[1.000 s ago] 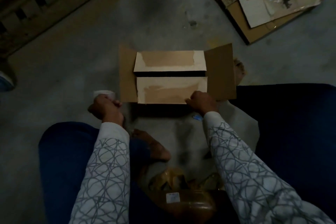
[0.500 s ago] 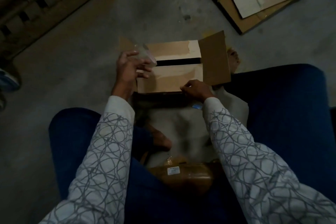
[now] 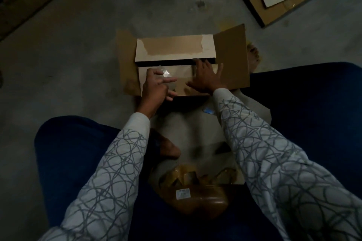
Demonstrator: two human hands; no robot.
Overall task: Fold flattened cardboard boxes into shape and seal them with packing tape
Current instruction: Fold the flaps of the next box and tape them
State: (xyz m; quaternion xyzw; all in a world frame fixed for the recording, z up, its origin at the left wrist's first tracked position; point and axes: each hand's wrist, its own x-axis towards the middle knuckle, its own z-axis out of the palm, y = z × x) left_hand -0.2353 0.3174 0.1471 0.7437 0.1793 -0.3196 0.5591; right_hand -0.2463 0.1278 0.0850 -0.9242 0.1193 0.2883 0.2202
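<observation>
Our left hand (image 3: 156,86) pinched the clear, glinting packing tape (image 3: 166,74) while our right hand (image 3: 205,79) lay spread and empty on the near flap (image 3: 184,69) of the brown cardboard box (image 3: 231,55) on the grey concrete floor (image 3: 78,55), and the box's dark seam gap (image 3: 166,63) ran left-to-right just beyond both hands, nearest our right fingertips.

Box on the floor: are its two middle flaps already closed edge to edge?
No: a dark gap separates the far flap from the near flap.

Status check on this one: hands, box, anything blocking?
Left hand pinches clear tape; right hand flat on near flap. Box flaps folded, centre gap open, not yet sealed. Nothing in the way.
</observation>
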